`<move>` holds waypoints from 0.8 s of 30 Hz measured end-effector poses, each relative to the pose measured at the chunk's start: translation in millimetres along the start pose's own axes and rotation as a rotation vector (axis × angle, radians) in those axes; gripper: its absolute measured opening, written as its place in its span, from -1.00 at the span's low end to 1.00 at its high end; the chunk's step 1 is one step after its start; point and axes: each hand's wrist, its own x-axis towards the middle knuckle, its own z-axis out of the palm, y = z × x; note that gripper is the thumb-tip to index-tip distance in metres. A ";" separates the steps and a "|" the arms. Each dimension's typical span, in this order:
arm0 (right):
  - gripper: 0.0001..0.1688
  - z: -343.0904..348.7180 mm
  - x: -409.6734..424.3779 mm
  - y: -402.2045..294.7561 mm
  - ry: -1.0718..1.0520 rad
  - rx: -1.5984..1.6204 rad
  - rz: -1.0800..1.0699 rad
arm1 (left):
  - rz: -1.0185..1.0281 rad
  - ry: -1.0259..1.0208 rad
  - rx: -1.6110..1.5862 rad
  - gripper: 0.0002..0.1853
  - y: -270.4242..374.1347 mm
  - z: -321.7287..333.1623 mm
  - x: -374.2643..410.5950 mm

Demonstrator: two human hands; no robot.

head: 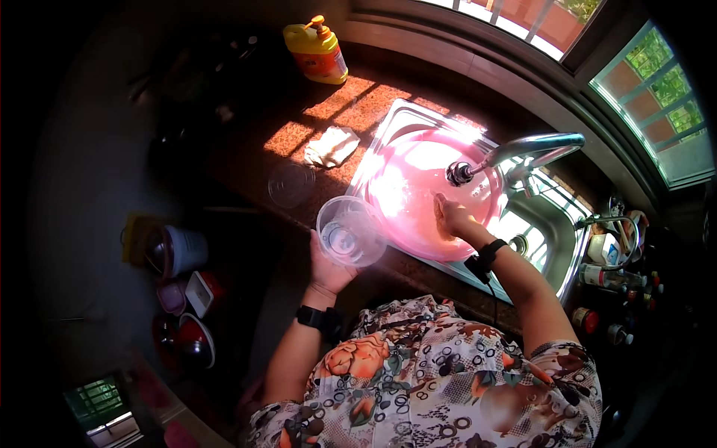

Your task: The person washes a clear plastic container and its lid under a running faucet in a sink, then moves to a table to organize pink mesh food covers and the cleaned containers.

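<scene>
My left hand (330,267) holds a clear round plastic tub (353,235) by its side, tilted, beside the left rim of a pink plastic basin (414,252). Inside that basin, my right hand (458,215) grips a tan scrubbing pad (442,221); glare hides part of its outline. The basin sits in the left bowl of a stainless-steel sink (392,120). Over it hangs the spout of a chrome faucet (532,144). A clear round plastic lid (291,185) lies on the counter left of the tub.
A crumpled white cloth (332,147) lies on the sunlit granite counter (288,137). Behind it stands a yellow pump bottle (317,53). The right sink bowl (552,241) has a drain. Several bottles (610,277) crowd the right side. Bowls and tubs (187,249) are at the left.
</scene>
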 end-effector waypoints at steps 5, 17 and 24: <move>-0.64 -48.2 -40.7 -7.8 0.218 -0.031 -0.149 | -0.173 -0.020 0.110 0.07 -23.4 -9.1 41.7; -0.56 -39.8 -64.6 -57.3 0.109 0.237 -0.469 | -0.431 -0.132 0.171 -0.01 -64.7 15.4 105.5; -0.33 -50.5 -67.8 -65.9 -0.080 0.295 -0.372 | -0.315 0.006 0.316 -0.04 -67.0 45.0 107.1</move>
